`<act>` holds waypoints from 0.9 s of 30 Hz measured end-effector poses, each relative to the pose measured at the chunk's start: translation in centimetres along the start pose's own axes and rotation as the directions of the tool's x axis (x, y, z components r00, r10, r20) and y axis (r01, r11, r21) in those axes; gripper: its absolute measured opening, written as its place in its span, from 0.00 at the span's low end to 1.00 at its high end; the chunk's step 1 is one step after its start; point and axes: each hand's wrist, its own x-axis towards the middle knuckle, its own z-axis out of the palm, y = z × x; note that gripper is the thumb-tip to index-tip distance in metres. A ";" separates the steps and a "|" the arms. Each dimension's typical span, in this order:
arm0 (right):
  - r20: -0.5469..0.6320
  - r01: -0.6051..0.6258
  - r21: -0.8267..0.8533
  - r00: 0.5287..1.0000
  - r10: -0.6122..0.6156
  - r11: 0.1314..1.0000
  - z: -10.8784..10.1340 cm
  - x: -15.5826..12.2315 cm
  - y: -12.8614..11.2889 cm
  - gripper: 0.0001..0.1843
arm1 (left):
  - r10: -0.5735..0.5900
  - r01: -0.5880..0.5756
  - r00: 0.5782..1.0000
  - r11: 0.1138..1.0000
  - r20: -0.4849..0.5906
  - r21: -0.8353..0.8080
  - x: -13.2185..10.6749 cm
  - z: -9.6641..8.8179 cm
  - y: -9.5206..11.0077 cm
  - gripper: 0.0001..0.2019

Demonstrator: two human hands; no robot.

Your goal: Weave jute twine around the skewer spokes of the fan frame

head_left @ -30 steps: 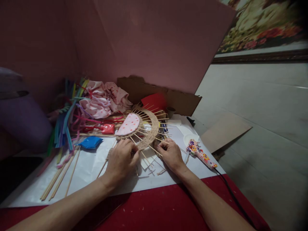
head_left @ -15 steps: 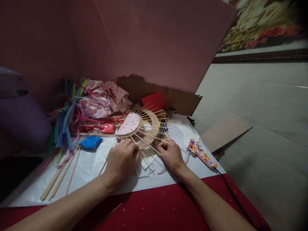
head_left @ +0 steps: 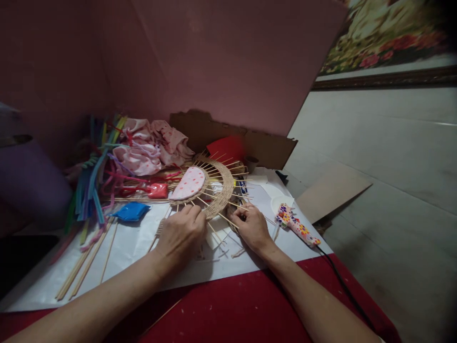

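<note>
A half-round fan-like piece of thin wooden sticks and woven twine (head_left: 226, 188) lies slanted over the table. Near its centre is a half-circle of white cloth with red dots (head_left: 191, 183), and the sticks radiate out past the twine band. My left hand (head_left: 183, 233) is closed on the near left edge of this piece, its fingertips hidden from view. At the near right side, my right hand (head_left: 253, 228) pinches the outer end of one stick (head_left: 227, 221). Whether any twine is also between those fingers cannot be made out.
A flowered glue gun (head_left: 298, 226) with a black cord lies at right. At left are a blue packet (head_left: 132, 211), loose sticks (head_left: 84, 262), pipe cleaners (head_left: 93, 190) and crumpled dotted cloth (head_left: 143, 150). Cardboard (head_left: 228, 131) stands behind. White paper (head_left: 143, 238) covers red cloth (head_left: 228, 305).
The whole view has shifted slightly, so most things sit a little further left. Both hands keep their places on the twine piece, with hardly any movement.
</note>
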 end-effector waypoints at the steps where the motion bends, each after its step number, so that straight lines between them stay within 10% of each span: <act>1: 0.002 0.001 -0.002 1.000 -0.001 1.000 0.0 0.0 0.0 0.10 | -0.010 0.010 1.000 1.000 -0.009 -0.012 0.0 0.1 -0.1 0.06; 27: -0.093 -0.048 0.190 0.993 0.067 0.981 -0.6 0.5 -0.1 0.10 | -0.283 0.319 0.947 0.782 0.150 -0.536 0.3 0.1 -1.4 0.04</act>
